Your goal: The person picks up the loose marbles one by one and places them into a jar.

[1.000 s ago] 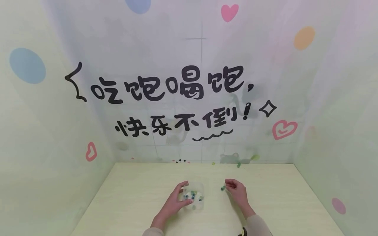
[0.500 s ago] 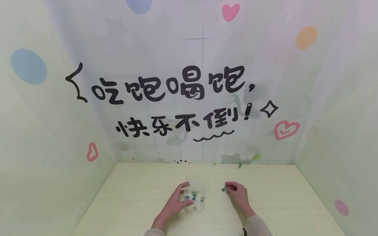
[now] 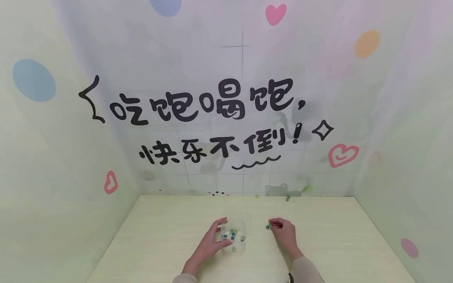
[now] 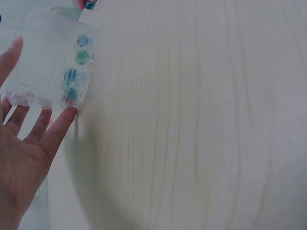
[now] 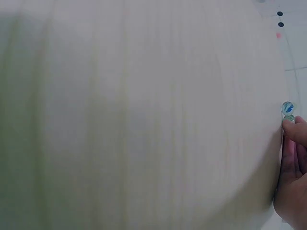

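My left hand (image 3: 209,245) holds a clear plastic box (image 3: 241,225), thumb on the near side and fingers round the left and far sides. Several glass marbles (image 3: 232,235), blue and green, lie inside it; in the left wrist view a row of marbles (image 4: 82,57) shows through its wall. To the right of the box, my right hand (image 3: 286,234) pinches marbles (image 3: 268,226) between thumb and fingertips, low over the table. In the right wrist view a blue-swirled marble (image 5: 288,108) sticks out past the thumb, a greenish one right behind it.
The pale wood-grain table (image 3: 162,236) is enclosed by printed cloth walls (image 3: 198,47) at the back and sides. Small green marbles (image 3: 288,198) and a yellow-green one (image 3: 257,196) sit at the table's back edge. A dark watch-like band (image 3: 291,278) shows by the right sleeve.
My right fingertips have closed in on the marbles, which stood out beyond them a second ago. The left hand and the box have stayed in place.
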Demonstrator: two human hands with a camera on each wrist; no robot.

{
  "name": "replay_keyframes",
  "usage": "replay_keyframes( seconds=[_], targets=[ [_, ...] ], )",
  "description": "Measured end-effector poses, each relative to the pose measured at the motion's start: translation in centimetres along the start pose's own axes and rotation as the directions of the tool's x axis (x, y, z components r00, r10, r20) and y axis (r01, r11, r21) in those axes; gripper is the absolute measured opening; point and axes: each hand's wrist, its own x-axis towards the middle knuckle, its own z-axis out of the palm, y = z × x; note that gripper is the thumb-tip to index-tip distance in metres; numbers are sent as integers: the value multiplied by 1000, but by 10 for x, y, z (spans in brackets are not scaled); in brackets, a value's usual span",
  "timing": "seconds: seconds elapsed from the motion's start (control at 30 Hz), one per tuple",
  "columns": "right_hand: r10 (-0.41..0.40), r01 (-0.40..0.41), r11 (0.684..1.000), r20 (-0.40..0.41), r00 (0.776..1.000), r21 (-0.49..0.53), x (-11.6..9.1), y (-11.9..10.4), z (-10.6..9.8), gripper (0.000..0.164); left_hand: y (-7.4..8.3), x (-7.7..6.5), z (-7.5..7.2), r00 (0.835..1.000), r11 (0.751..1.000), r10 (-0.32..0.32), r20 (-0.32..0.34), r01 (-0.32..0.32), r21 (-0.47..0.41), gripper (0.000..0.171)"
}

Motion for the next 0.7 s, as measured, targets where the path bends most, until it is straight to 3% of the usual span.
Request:
replay_keyframes(
  seconds=[0.7],
  targets=[
    [62, -62, 998, -21, 998, 13, -3, -5, -1, 13, -1, 0, 1, 1000, 1000, -3, -1, 3, 4, 76]
  ],
)
